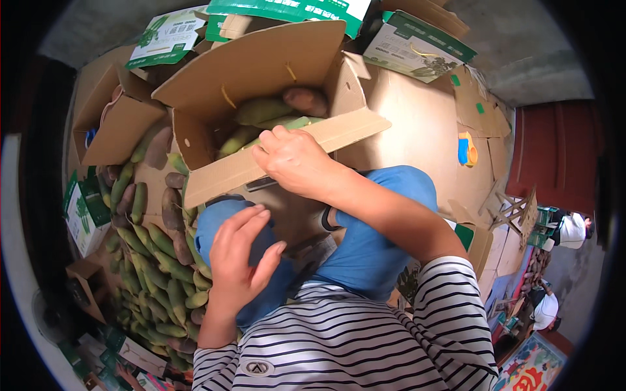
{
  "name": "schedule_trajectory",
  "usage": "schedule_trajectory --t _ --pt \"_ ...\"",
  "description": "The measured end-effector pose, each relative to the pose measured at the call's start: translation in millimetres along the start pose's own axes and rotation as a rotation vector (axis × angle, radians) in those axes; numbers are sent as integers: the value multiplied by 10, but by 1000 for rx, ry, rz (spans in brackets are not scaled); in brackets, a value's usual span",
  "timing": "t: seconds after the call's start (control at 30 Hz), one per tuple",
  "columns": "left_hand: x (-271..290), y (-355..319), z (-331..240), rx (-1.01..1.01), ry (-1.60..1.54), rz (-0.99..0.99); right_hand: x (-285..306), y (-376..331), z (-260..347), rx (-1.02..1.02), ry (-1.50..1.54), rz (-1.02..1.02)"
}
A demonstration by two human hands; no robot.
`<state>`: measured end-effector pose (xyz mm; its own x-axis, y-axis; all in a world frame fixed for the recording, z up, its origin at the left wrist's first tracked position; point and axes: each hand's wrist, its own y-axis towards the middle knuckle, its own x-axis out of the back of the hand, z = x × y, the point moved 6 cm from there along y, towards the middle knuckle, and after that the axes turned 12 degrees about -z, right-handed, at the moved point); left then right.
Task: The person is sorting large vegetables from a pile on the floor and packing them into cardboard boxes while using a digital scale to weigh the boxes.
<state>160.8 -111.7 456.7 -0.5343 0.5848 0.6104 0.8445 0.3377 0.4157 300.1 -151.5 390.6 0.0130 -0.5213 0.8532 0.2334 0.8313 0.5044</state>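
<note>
In front of my knees stands an open cardboard box (254,62), its tall far flap raised with yellow cord loops showing on it. Inside lie long green radishes (261,111) and one reddish-brown root (305,101). My right hand (293,156) has its fingers curled over the near flap (225,179), which partly covers the contents. Above my left knee, my left hand (238,251) hovers with fingers and thumb apart, holding nothing. It is apart from the flap. A dark object under the right hand is mostly hidden.
A large heap of green and brownish radishes (156,260) spreads on my left. Another open carton (124,127) stands at the left; green-and-white cartons (420,49) stand behind. A blue and yellow plastic object (467,150) lies at right. Other people (544,309) are far right.
</note>
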Motion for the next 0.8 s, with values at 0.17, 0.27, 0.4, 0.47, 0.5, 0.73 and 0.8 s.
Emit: schedule_trajectory --t 0.17,0.27,0.4,0.47,0.5,0.73,0.8 --pt "-250 55 -27 -101 323 109 -81 -44 -67 -7 11 29" --pt "-269 18 -28 -169 487 109 -139 42 -29 31 75 -2" --pt "-321 -44 -9 -228 569 99 127 96 -71 -1 148 -106" --pt "-334 -62 1 -253 569 102 483 90 -118 4 132 -277" --pt "-310 -87 18 -242 573 102 753 40 -168 -45 105 -356" --pt "-290 -70 -40 -266 578 107 2148 -2676 -915 -988 -322 -352" --pt "-355 -52 -57 -287 566 109 2455 -3956 -807 -1283 -748 -41"
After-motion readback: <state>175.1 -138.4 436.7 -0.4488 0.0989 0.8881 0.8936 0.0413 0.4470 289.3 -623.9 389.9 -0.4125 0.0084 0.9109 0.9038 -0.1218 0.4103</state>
